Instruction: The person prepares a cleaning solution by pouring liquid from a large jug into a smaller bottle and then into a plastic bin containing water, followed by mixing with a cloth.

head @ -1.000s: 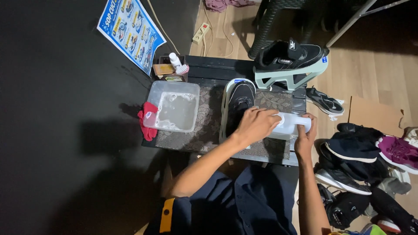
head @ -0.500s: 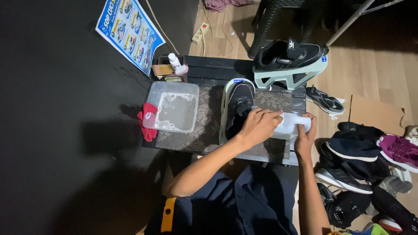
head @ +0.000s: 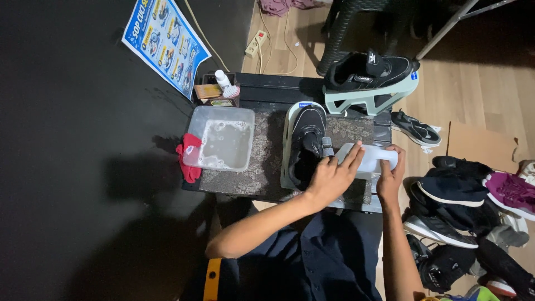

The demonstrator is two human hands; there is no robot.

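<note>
My left hand [head: 332, 177] lies flat over the near end of a white plastic bottle [head: 365, 158], fingers spread loosely across it and over the edge of the black shoe [head: 306, 144] beside it, while my right hand [head: 390, 174] is wrapped around the bottle's far end, thumb and fingers closed on it. The bottle lies on its side on the small low table [head: 245, 181], just right of the shoe; I cannot tell what is in it. The shoe sits sole down inside a pale, shallow tray [head: 286, 146], its toe pointing away from me, with a grey strap across the top. Under everything is a dark, patterned mat [head: 262, 167] with a leafy texture. To the left stands a clear square plastic tub [head: 220, 138] holding cloudy water with foam around the edges, and a crumpled red cloth [head: 188, 157] hangs at its left side. Behind the tub there is a small white bottle [head: 222, 79] with a brush [head: 207, 91] next to it. At the back of the table a second black shoe [head: 369, 71] rests tilted on a pale green stand [head: 372, 99]. The wooden floor [head: 473, 95] to my right is crowded with a pile of shoes [head: 473, 195], black, white and purple, with one dark sandal [head: 415, 128] near the table's corner. A blue poster [head: 165, 40] lies on the black floor to the left, and a white power strip [head: 257, 43] with cables sits beyond the table.
</note>
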